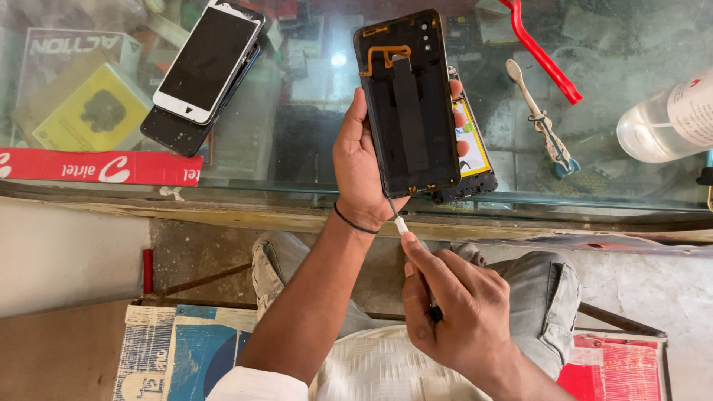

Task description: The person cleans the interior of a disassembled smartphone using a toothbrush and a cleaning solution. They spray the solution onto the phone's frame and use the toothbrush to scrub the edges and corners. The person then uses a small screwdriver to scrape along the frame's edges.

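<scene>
Closest in, the right hand (457,312) is closed around a thin metal tool (396,215), its tip just below the phone back cover (408,104). That matte black cover stands upright, long axis vertical, pinched in the left hand (362,167) above the glass counter (297,134).

A glass-topped bench (297,111) carries a stack of two flat phones (200,70), a red plastic pry tool (542,52), a clear plastic bottle (665,119) and a small brush-like tool (538,115).
</scene>
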